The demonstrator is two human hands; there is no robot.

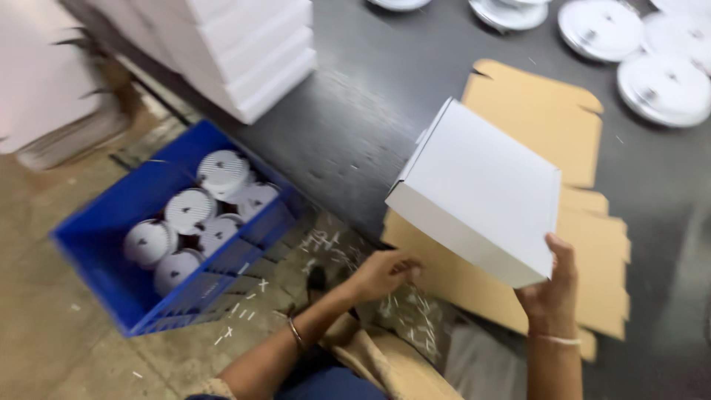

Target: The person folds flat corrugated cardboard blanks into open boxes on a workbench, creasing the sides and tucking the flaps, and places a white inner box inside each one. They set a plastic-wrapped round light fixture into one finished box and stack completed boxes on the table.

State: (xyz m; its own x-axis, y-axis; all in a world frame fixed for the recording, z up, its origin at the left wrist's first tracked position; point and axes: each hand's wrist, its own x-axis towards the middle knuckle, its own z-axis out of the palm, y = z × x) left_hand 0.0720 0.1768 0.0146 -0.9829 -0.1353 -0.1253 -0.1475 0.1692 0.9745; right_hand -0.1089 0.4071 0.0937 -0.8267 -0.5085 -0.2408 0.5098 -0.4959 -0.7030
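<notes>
Now — white box [481,189] closed, folded up, tilted above flat brown cardboard [592,244] on dark table [355,126]. Right hand [552,289] grips near corner. Left hand [381,274] empty, loosely curled at table edge. Blue crate [96,259] still holds white discs [189,211] — more unpacked.

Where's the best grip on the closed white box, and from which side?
Grip the white box across its shallow side walls at the near corner, coming from the person's side. It is flat and tilted; the right hand already pinches that corner, and the left hand is free to take the lower-left edge.
</notes>
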